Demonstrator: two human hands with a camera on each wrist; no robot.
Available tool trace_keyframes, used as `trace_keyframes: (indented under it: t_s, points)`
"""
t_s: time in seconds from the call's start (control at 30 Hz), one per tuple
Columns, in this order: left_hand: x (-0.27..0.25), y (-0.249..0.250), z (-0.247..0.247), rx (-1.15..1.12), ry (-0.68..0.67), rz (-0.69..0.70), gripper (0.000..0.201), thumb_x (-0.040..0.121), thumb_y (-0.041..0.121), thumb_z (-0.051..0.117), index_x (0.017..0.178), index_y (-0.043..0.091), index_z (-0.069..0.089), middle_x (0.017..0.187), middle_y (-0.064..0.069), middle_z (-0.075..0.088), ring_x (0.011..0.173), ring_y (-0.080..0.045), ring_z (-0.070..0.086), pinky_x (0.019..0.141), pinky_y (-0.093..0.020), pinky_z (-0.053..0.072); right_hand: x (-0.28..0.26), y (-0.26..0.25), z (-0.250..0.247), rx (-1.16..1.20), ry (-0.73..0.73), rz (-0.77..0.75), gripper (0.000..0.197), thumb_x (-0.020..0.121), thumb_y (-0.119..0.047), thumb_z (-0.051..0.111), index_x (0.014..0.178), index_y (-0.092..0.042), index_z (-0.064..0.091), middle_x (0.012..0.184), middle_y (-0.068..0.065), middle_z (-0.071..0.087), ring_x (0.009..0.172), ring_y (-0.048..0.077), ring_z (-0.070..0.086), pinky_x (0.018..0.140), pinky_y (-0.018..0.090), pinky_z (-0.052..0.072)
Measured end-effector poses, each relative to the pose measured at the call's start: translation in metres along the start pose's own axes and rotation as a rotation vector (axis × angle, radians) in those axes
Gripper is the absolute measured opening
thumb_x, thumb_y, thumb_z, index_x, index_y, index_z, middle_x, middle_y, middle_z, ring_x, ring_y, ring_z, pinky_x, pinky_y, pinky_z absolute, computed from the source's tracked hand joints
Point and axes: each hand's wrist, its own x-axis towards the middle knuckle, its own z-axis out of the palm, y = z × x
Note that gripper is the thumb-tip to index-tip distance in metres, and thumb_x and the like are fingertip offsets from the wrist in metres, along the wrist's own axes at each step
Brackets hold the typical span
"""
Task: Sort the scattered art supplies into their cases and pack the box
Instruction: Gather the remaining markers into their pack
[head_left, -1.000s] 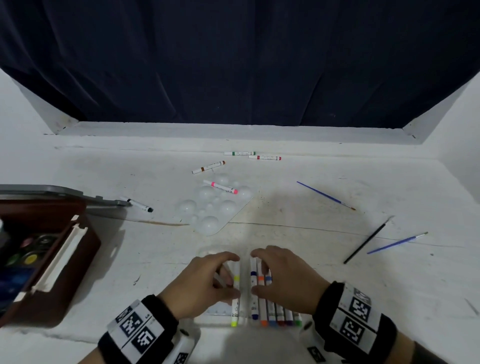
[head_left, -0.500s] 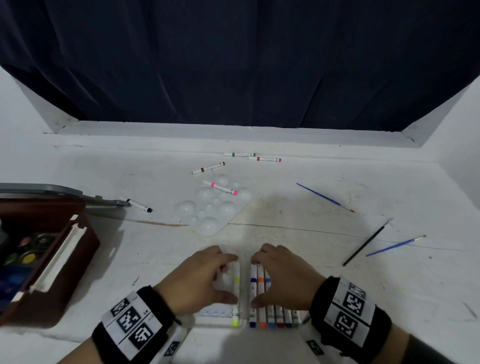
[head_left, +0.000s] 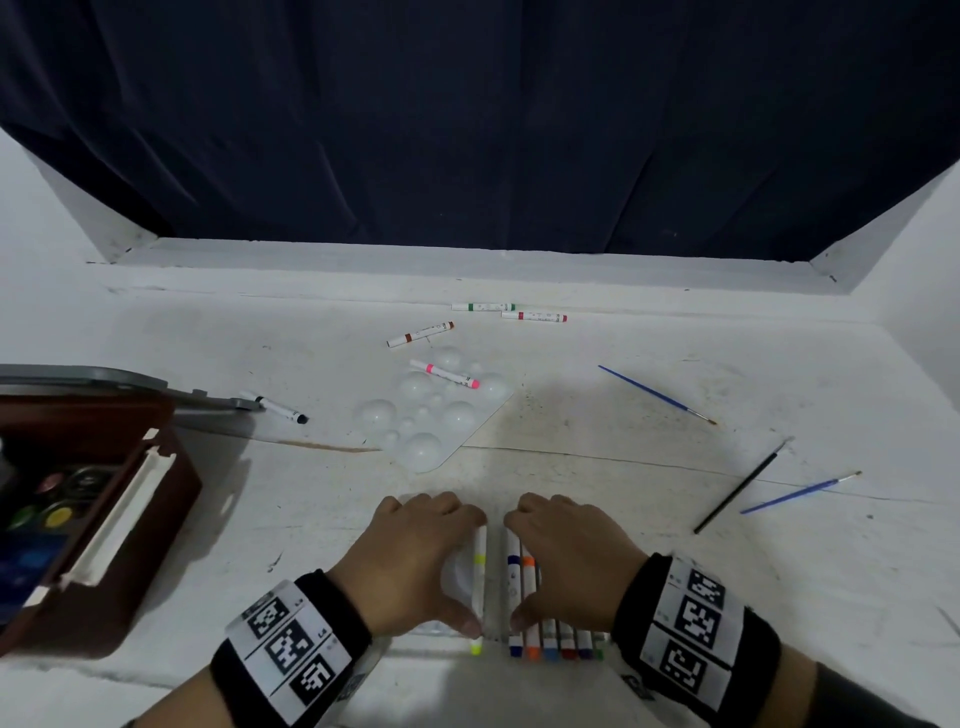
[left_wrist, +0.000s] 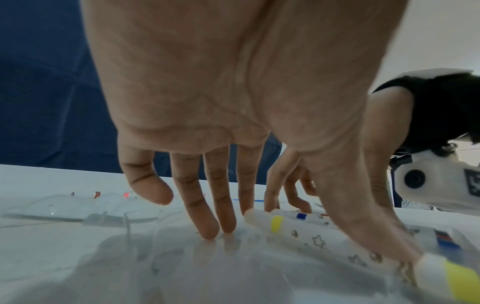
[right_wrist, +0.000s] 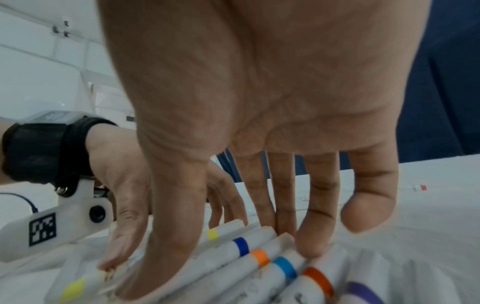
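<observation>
1. Left hand (head_left: 415, 558), lower centre of head view: fingers nearly straight, tips pressing down on the clear marker case (left_wrist: 182, 257); thumb & index finger rest at either end of the yellow marker (head_left: 478, 587). Looks like a light pinch, but the wrist view is blurry, so not certain.
2. Right hand (head_left: 569, 561) just beside it: fingers extended, relaxed, resting on the row of markers (head_left: 550, 636) (blue, orange, light blue, red, purple) lying side by side in the case. Grasping nothing.
3. A narrow gap separates the yellow marker from the row.
4. Above the hands, mid-frame: white paint palette (head_left: 436, 415) w/ a pink marker (head_left: 444, 374) lying on it.
5. Further up: brown marker (head_left: 420, 334), green marker (head_left: 483, 307), red marker (head_left: 534, 316), all loose on the table (head_left: 675, 597).
6. Black marker (head_left: 280, 410) left of the palette.
7. Right side: blue brush (head_left: 655, 394), black brush (head_left: 737, 488), 2nd blue brush (head_left: 800, 492).
8. Left edge: open brown box (head_left: 130, 561) holding paint pots.
</observation>
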Motion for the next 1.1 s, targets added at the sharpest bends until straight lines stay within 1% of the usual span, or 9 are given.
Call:
trace_keyframes:
  t_s: [0.1, 0.27, 0.37, 0.57, 0.63, 0.73, 0.83, 0.97, 1.1]
  points:
    - [0.003, 0.002, 0.000, 0.006, -0.001, -0.022, 0.093, 0.058, 0.075, 0.075, 0.136, 0.039, 0.041, 0.122, 0.018, 0.048, 0.112, -0.009, 0.047, 0.085, -0.031, 0.030, 0.002, -0.008, -0.002, -0.074, 0.026, 0.013, 0.057, 0.070, -0.054, 0.079, 0.105, -0.018, 0.050, 0.095, -0.002, 0.045, 0.080, 0.016, 0.043, 0.073, 0.032, 0.038]
    - [0.005, 0.001, 0.000, -0.002, -0.010, -0.044, 0.092, 0.053, 0.076, 0.076, 0.133, 0.040, 0.046, 0.121, 0.019, 0.050, 0.111, -0.009, 0.048, 0.086, -0.030, 0.033, 0.005, -0.012, -0.007, -0.135, 0.037, -0.001, 0.041, 0.074, -0.042, 0.080, 0.096, -0.018, 0.054, 0.091, 0.000, 0.046, 0.075, 0.017, 0.047, 0.070, 0.031, 0.038]
    - [0.007, 0.001, -0.003, 0.015, -0.018, -0.038, 0.092, 0.053, 0.078, 0.075, 0.133, 0.040, 0.048, 0.120, 0.019, 0.052, 0.110, -0.009, 0.048, 0.088, -0.030, 0.033, 0.008, -0.012, -0.012, -0.143, 0.025, -0.019, 0.042, 0.074, -0.041, 0.080, 0.084, -0.021, 0.045, 0.086, -0.003, 0.042, 0.072, 0.017, 0.048, 0.067, 0.031, 0.042]
    - [0.003, 0.001, -0.003, 0.038, -0.008, -0.028, 0.093, 0.054, 0.080, 0.072, 0.136, 0.042, 0.048, 0.114, 0.017, 0.051, 0.104, -0.009, 0.046, 0.080, -0.031, 0.028, 0.011, -0.010, -0.014, -0.131, -0.029, -0.046, 0.048, 0.068, -0.051, 0.082, 0.086, -0.020, 0.050, 0.088, -0.004, 0.046, 0.075, 0.016, 0.050, 0.070, 0.031, 0.047]
    - [-0.002, -0.002, -0.002, -0.028, 0.017, -0.013, 0.088, 0.056, 0.083, 0.069, 0.133, 0.043, 0.051, 0.109, 0.018, 0.051, 0.101, -0.007, 0.048, 0.083, -0.030, 0.034, 0.010, -0.004, -0.014, -0.103, -0.051, -0.053, 0.054, 0.068, -0.058, 0.079, 0.095, -0.016, 0.056, 0.095, -0.003, 0.053, 0.083, 0.018, 0.055, 0.076, 0.033, 0.050]
    - [-0.010, -0.019, -0.014, -0.369, 0.227, -0.043, 0.070, 0.064, 0.083, 0.061, 0.121, 0.042, 0.062, 0.098, 0.020, 0.057, 0.090, 0.000, 0.057, 0.085, -0.023, 0.047, 0.015, 0.008, -0.023, -0.002, 0.026, -0.066, 0.044, 0.085, -0.053, 0.063, 0.116, -0.020, 0.061, 0.111, -0.002, 0.061, 0.102, 0.021, 0.058, 0.088, 0.037, 0.049]
    - [-0.008, -0.062, -0.030, -0.391, 0.546, -0.184, 0.047, 0.077, 0.070, 0.053, 0.107, 0.037, 0.067, 0.088, 0.016, 0.061, 0.082, -0.002, 0.060, 0.073, -0.010, 0.044, 0.033, 0.018, -0.045, 0.082, 0.183, -0.065, 0.034, 0.095, -0.046, 0.052, 0.122, -0.026, 0.059, 0.112, -0.008, 0.061, 0.104, 0.014, 0.055, 0.090, 0.031, 0.044]
    - [0.008, -0.125, -0.042, -0.068, 0.521, -0.371, 0.058, 0.086, 0.055, 0.042, 0.119, 0.016, 0.068, 0.107, -0.006, 0.069, 0.093, -0.032, 0.064, 0.088, -0.041, 0.052, 0.080, 0.027, -0.064, 0.130, 0.307, -0.060, 0.025, 0.096, -0.037, 0.051, 0.115, -0.024, 0.061, 0.106, -0.006, 0.062, 0.099, 0.016, 0.056, 0.084, 0.030, 0.045]
    - [0.024, -0.145, -0.049, -0.023, 0.346, -0.527, 0.031, 0.096, 0.031, 0.052, 0.123, 0.019, 0.061, 0.123, -0.003, 0.062, 0.113, -0.028, 0.054, 0.097, -0.043, 0.046, 0.132, 0.031, -0.065, 0.076, 0.301, -0.074, 0.029, 0.098, -0.034, 0.047, 0.121, -0.021, 0.059, 0.117, -0.001, 0.058, 0.110, 0.020, 0.052, 0.091, 0.035, 0.045]
